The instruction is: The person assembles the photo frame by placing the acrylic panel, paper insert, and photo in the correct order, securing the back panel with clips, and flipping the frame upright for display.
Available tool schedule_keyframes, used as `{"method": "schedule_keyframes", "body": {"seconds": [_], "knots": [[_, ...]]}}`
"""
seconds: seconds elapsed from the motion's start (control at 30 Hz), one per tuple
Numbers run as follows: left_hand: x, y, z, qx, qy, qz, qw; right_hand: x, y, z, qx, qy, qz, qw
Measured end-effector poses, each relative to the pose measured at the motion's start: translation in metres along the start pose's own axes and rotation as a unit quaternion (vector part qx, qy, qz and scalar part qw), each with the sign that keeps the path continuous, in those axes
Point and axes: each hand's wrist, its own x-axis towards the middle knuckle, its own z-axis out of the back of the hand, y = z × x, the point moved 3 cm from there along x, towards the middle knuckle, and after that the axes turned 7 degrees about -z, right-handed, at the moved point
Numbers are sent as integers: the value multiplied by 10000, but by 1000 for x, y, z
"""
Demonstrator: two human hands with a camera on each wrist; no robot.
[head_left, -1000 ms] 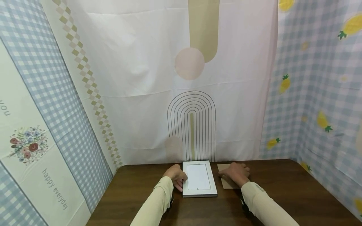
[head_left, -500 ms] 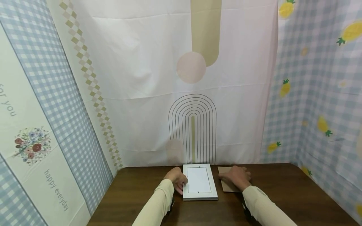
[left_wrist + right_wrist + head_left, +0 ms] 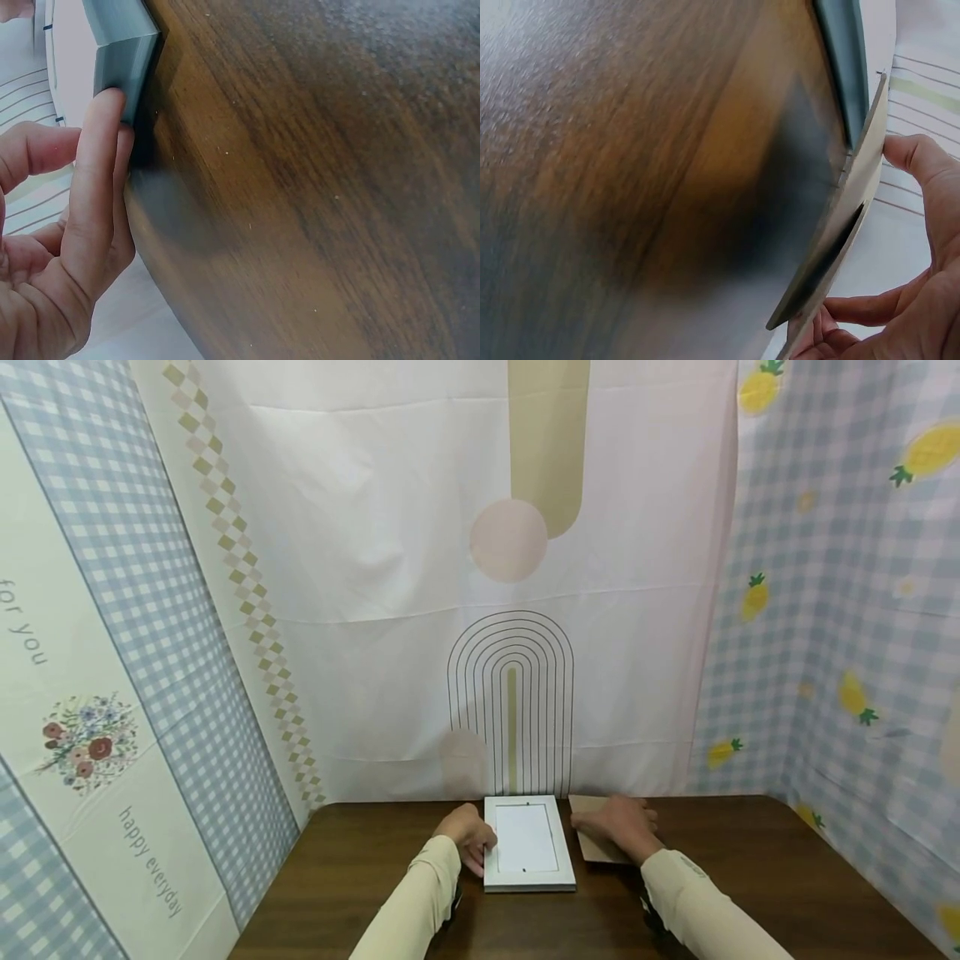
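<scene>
A white picture frame (image 3: 527,881) lies on the table, with a white panel (image 3: 527,837) inside its opening and small dark tabs at the opening's ends. My left hand (image 3: 468,838) pinches its left edge, thumb on top and fingers (image 3: 96,172) along the side. Right of the frame, my right hand (image 3: 621,825) grips a brown backing board (image 3: 588,837) between thumb and fingers. In the right wrist view the board (image 3: 855,176) is raised off the table at a tilt, and a flap (image 3: 821,274) stands away from it. The hand hides part of the board.
The dark wooden table (image 3: 750,868) reaches back to a white patterned cloth (image 3: 375,693). Checked cloths hang on the left (image 3: 150,610) and right (image 3: 810,610) sides.
My right hand has raised the backing board off the table and brought it slightly left, nearer the picture frame. My left hand stays at the frame's left edge. The head view has shifted slightly.
</scene>
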Motion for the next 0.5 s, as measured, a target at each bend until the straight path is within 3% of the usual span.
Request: {"method": "schedule_keyframes", "body": {"seconds": [0.5], "knots": [[-3, 0, 0, -56, -13, 7, 10000, -15, 25, -1, -197, -18, 255, 9995]]}}
